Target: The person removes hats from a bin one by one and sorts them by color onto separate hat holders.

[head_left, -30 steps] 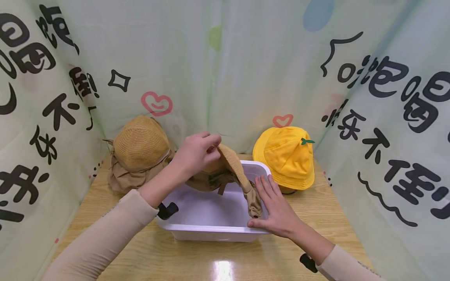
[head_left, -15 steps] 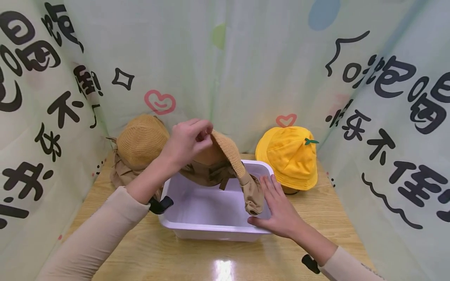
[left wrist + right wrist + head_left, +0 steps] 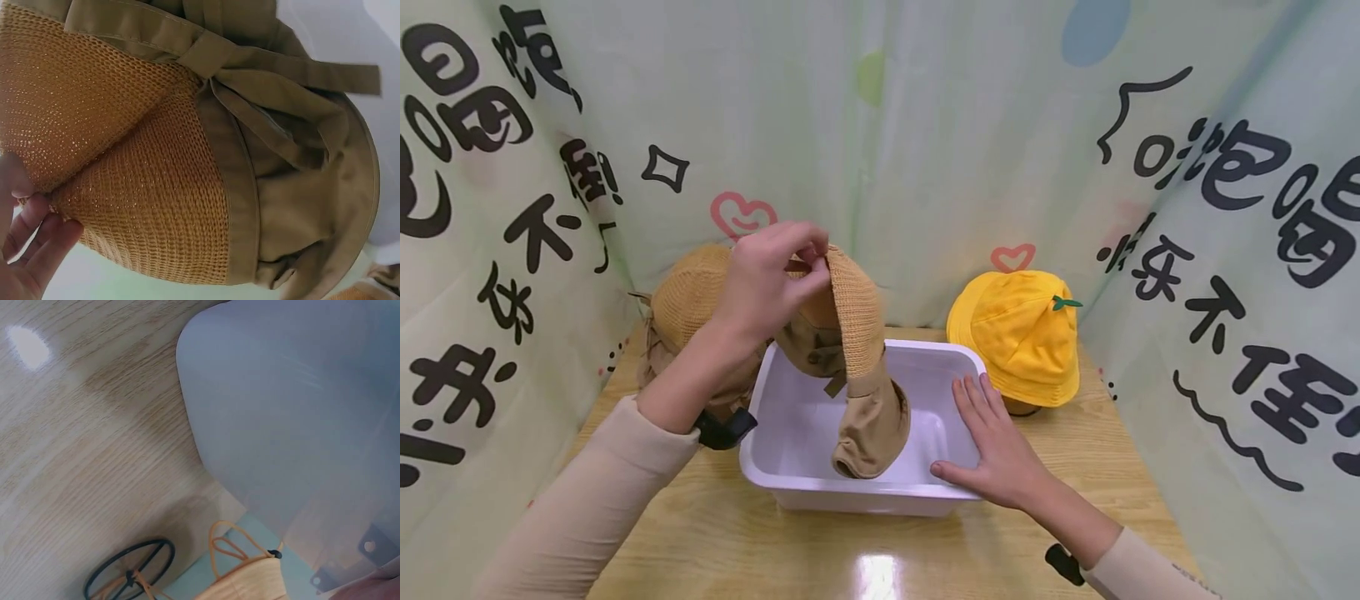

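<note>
My left hand pinches the crown of a tan knitted hat and holds it over the pale plastic basin. The hat hangs down, with its brown cloth brim over the inside of the basin. In the left wrist view, thumb and fingertips grip a fold of the knit crown, and a brown cloth bow sits on the hat's band. My right hand lies with straight, spread fingers on the basin's right rim. The right wrist view shows the basin's outer wall.
Another tan knitted hat with brown cloth stands behind my left forearm. Right of the basin, a yellow hat with a green sprout sits on some stand. All are on a wooden table with printed curtains around it.
My left hand has moved left and up, lifting the knitted hat higher. The brim has swung away from the basin's right side toward its middle. My right hand stays on the rim.
</note>
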Tool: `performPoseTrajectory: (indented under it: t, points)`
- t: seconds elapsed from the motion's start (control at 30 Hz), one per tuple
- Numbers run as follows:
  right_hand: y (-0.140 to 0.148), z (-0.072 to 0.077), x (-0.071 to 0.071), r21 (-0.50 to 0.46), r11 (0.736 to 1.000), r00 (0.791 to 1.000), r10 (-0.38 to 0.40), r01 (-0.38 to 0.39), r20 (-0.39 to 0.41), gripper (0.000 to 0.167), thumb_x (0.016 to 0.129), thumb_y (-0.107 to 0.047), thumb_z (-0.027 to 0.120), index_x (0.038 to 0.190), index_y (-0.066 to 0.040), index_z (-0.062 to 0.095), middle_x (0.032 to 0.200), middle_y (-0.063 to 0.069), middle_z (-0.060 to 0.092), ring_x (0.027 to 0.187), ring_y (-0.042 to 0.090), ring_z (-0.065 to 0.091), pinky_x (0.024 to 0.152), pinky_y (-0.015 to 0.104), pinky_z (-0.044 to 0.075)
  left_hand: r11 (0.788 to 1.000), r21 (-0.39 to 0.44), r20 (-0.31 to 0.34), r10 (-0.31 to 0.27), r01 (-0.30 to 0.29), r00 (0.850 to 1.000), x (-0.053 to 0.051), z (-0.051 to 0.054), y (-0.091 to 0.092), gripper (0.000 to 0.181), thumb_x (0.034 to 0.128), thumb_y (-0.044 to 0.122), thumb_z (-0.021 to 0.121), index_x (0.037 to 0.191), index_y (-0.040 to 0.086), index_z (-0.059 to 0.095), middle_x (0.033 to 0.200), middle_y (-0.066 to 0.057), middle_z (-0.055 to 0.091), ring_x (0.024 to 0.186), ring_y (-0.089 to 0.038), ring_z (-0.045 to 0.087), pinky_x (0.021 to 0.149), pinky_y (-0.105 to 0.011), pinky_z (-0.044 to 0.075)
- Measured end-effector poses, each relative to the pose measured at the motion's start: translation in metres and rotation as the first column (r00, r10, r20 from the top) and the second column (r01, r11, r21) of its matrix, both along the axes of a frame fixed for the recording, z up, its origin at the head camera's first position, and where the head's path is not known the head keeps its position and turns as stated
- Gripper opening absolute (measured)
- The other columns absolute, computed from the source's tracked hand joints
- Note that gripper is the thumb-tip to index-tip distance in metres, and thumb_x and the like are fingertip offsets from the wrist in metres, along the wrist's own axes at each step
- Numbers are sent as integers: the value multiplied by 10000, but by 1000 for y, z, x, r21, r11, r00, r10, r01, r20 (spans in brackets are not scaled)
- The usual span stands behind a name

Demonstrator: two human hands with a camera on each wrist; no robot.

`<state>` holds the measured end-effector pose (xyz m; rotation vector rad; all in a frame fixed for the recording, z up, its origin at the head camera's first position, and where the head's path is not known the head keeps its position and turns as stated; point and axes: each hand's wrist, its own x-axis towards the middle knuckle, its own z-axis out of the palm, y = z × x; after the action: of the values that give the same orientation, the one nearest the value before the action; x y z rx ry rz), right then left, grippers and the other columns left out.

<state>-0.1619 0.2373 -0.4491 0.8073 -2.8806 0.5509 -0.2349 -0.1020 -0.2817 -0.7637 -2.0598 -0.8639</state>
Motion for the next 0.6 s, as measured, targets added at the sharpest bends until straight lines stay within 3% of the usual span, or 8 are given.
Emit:
performPoseTrajectory:
  t: [0.33, 0.47, 0.6]
  points:
    - [0, 8, -3, -17, 1000, 995, -5, 7, 101, 891, 899, -551, 630, 1576, -89, 283, 1623, 214, 233, 1525, 430, 12, 1178, 640, 129, 999, -49, -45, -7, 5, 999, 7, -5, -24, 128, 809, -44, 604, 856, 67, 648, 777, -46, 628, 750, -146, 590, 694, -260, 578]
    - [-2, 25, -6, -102, 995, 980, 33, -14, 195, 644, 971, -446, 581, 1486, -75, 474, 1560, 268, 339, 1493, 519, 14, 1142, 709, 85, 998, -55, -73, -23, 19, 997, 12, -10, -26, 130, 802, -45, 615, 854, 68, 652, 767, -38, 620, 743, -153, 592, 698, -267, 572]
    - [-15, 54, -14, -220, 972, 966, 128, -78, 224, 434, 1018, -329, 546, 1363, -76, 614, 1501, 239, 452, 1477, 506, 178, 1149, 688, 138, 997, -57, -72, -48, 44, 996, 18, -15, -27, 130, 813, -44, 617, 865, 69, 653, 778, -32, 616, 752, -160, 579, 696, -288, 552]
